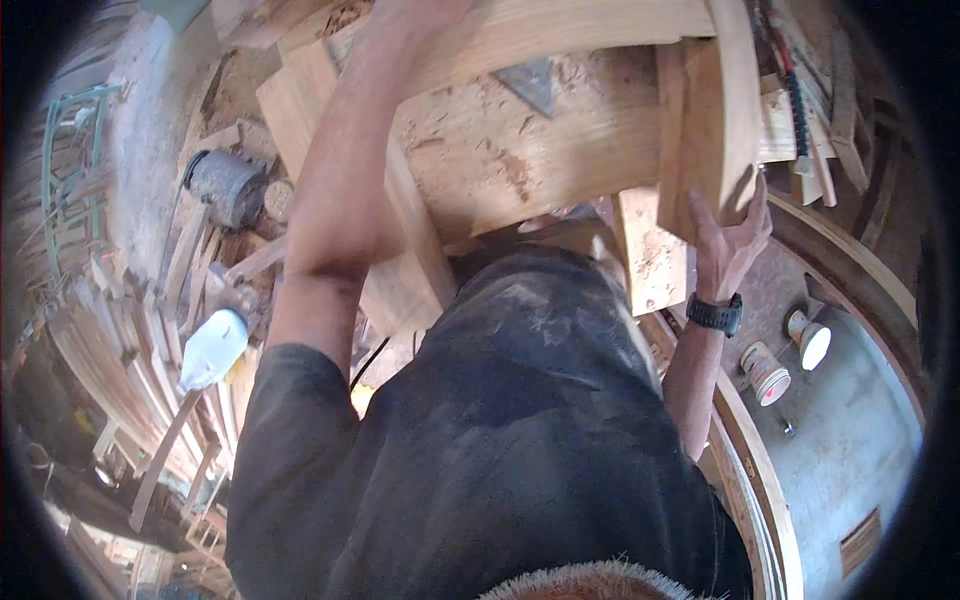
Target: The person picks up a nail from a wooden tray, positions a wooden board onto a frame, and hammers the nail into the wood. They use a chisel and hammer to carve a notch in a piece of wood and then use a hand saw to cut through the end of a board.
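A large frame of curved pale wooden boards (560,150) fills the top middle, dusted with shavings. My left arm reaches up across it, and my left hand (420,15) lies on its upper beam at the picture's top edge, mostly cut off. My right hand (735,235), with a black watch on the wrist, presses spread fingers against the lower edge of the thick upright board (715,110) at the frame's right end. My dark shirt hides the frame's lower part.
A grey triangular blade (530,82) lies on the frame. At left are a white plastic bottle (212,348), a grey metal cylinder (228,185) and stacked wooden slats (110,350). At right are two round tubs (765,372) and a curved wooden rim (860,270) on the concrete floor.
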Motion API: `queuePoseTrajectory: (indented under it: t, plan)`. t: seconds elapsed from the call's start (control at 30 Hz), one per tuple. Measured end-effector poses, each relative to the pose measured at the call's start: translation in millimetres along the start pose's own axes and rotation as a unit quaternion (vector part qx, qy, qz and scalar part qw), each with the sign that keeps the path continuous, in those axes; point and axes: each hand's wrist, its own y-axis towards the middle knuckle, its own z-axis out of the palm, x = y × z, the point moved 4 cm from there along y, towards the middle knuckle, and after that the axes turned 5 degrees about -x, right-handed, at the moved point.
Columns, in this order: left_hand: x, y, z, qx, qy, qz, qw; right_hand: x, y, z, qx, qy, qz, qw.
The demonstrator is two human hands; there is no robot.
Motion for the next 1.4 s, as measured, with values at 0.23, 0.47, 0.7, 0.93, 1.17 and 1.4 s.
queuePoseTrajectory:
  t: [0.23,0.47,0.7,0.93,1.17,1.4]
  plan:
    - [41,21,24,0.006,-0.011,0.034,0.999,29,63,22,0.114,0.001,-0.083,0.990]
    - [39,25,29,0.019,-0.009,0.028,0.999,36,76,25,0.081,0.016,-0.119,0.989]
    - [36,25,31,0.035,0.018,0.014,0.999,27,81,20,0.090,0.054,-0.126,0.986]
    - [35,23,35,0.049,0.000,0.016,0.999,31,79,18,0.103,0.051,-0.107,0.988]
    - [30,19,37,0.085,0.024,0.038,0.995,26,73,8,0.090,-0.021,-0.152,0.984]
    - [31,19,47,0.093,0.013,0.054,0.994,27,65,9,0.137,-0.050,-0.198,0.969]
